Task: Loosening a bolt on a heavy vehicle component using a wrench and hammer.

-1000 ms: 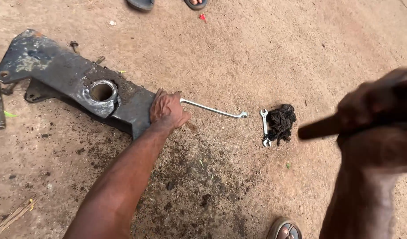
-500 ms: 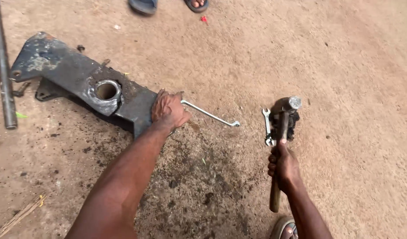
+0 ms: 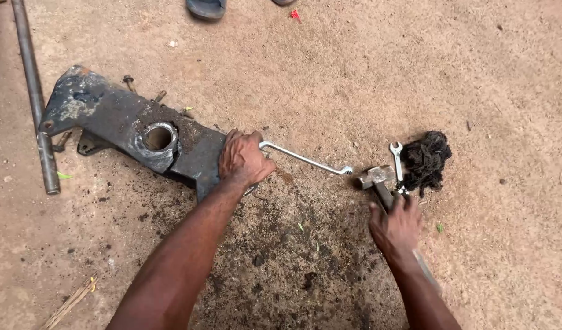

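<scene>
Hammer (image 3: 378,181) in right grip (image 3: 396,227).

Ground (image 3: 464,73): bare packed earth, matt and gritty, reddish-tan; darker, stained and crumbly in the lower centre of the frame.

Bracket (image 3: 110,119), upper left: heavy metal, dark and matt, surface rough with grime and chipped, worn patches; the round bore shows a paler bare-metal rim.

Pipe (image 3: 33,91), far left: dull grey metal, smooth but unpolished.

Ring spanner (image 3: 305,160), centre: bright plated metal, smooth and glossy.

Hammer (image 3: 376,177), centre right: grey metal head, dull and scuffed.

Small open-ended spanner (image 3: 397,160), right: bright metal, smooth.

Wad (image 3: 425,160), right: black, fibrous, tangled, matt; looks like cloth waste.
</scene>
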